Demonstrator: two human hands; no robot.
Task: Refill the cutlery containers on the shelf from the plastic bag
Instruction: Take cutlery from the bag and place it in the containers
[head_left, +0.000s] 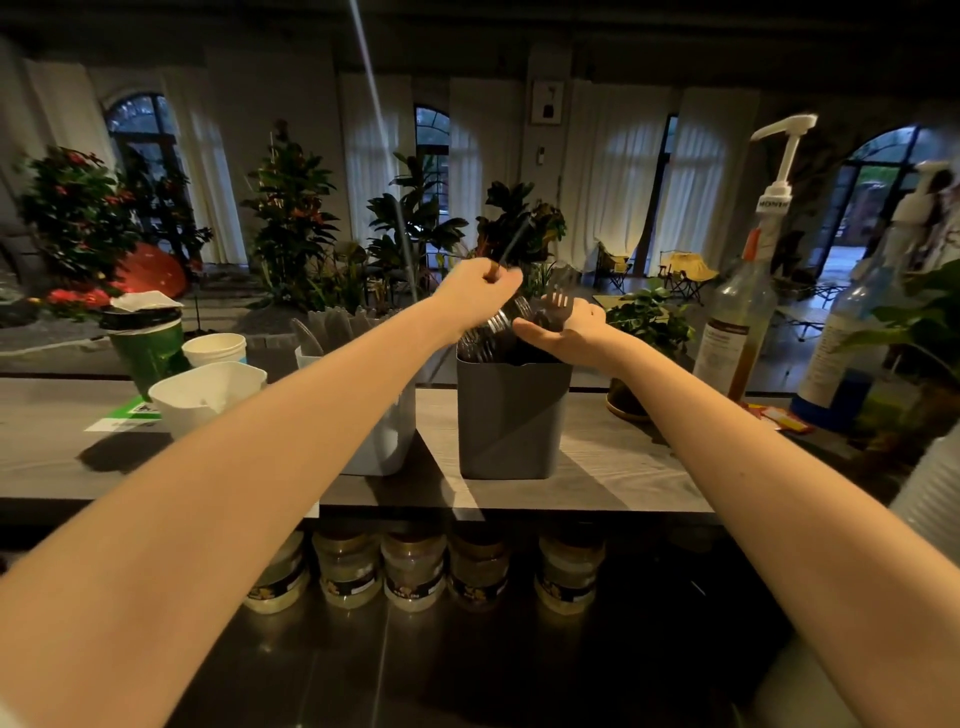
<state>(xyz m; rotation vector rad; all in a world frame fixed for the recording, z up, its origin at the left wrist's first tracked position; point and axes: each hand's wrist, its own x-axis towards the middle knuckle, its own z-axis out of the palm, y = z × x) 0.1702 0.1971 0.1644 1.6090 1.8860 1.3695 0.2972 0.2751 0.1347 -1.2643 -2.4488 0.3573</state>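
jars (410, 571) sit under the shelf (623, 467). on it stands the grey container (511, 415), cutlery poking out. my right hand (566, 332) lies flat, palm up at its rim, propping a fork (558, 301) so nothing tips out. my left hand (478, 291) pinches a dark handle (511, 247) above, likely to steer it in. i can't make out the bag.

Before me the shelf (597, 457) is carrying a dark container (511, 415), a white container (384, 441), white cups (208, 389) and a syrup bottle (737, 327).

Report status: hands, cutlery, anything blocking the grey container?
Left hand pinching a thin dark utensil. Right hand open, cupping clear forks above grey container. Nothing blocking it.
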